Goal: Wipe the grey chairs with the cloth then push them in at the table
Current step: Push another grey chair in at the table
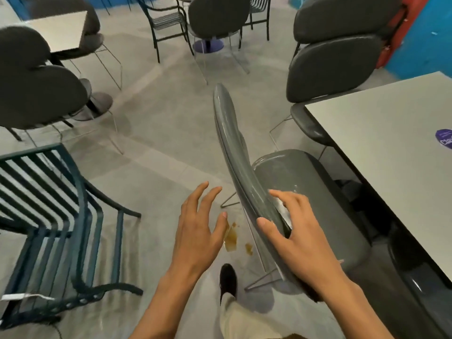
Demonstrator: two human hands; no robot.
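1. Nearest, a black shoe (pixel 228 280) and a pale trouser leg (pixel 241 319) stand on the grey floor (pixel 156 133) between the two forearms.
2. The left hand (pixel 195 231) hovers above the floor just left of the chair, palm down, fingers spread and relaxed, holding nothing and touching nothing.
3. The right hand (pixel 293 238) rests on the top edge of the glossy grey plastic chair (pixel 288 177): its thumb lies along the backrest's outer face, and its fingers curl over the edge onto the inner face, pressing a white cloth (pixel 281 206) against it. Only a small part of the cloth shows under the fingers.
4. Brown stains (pixel 232 237) mark the floor below the left hand, beside the chair's thin wire legs.
5. The chair's seat faces right toward the pale square table (pixel 391 152), its front edge near or slightly under the table's edge.
6. On the left stands a dark green metal slatted chair (pixel 56 216).
7. Farther off, a dark grey padded chair (pixel 335 67) sits at the table's far side, and more dark chairs (pixel 36 94) ring another pale table (pixel 61 30) at far left.
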